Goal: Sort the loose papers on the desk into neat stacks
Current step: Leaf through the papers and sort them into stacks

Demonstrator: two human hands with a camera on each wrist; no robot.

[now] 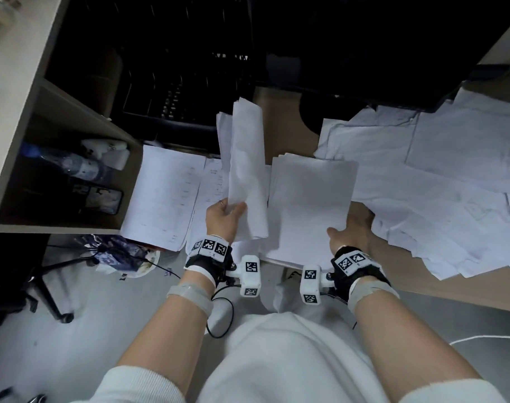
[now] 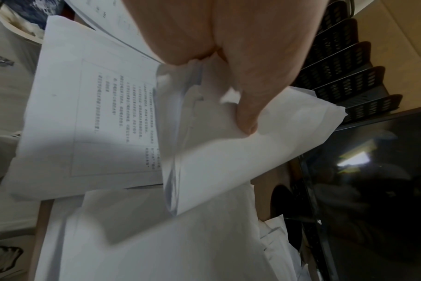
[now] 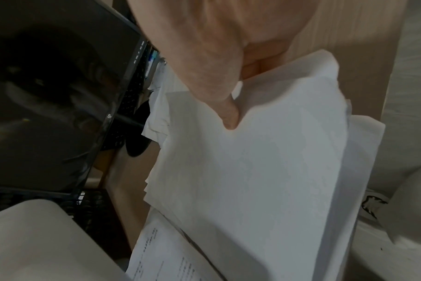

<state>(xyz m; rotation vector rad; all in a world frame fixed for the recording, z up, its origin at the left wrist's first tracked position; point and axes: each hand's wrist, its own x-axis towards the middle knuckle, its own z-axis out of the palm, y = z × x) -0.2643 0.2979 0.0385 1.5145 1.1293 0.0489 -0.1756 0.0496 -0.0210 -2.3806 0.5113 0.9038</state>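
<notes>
My left hand (image 1: 223,212) grips a curled sheaf of white sheets (image 1: 246,170) by its near end, lifted above the desk; the left wrist view shows the thumb (image 2: 246,117) pressed on that sheaf (image 2: 240,152). My right hand (image 1: 348,231) holds a flat bundle of papers (image 1: 309,205) at its near right corner, thumb on top; in the right wrist view the thumb (image 3: 228,117) pinches the bundle (image 3: 264,180). Two printed stacks (image 1: 163,196) lie side by side on the desk's left part. A loose heap of papers (image 1: 439,181) spreads over the right.
A black letter tray (image 1: 172,91) and a dark monitor (image 1: 349,48) stand at the back of the wooden desk (image 1: 288,126). A shelf unit (image 1: 59,158) on the left holds a water bottle and a phone. A chair base (image 1: 56,274) stands on the floor.
</notes>
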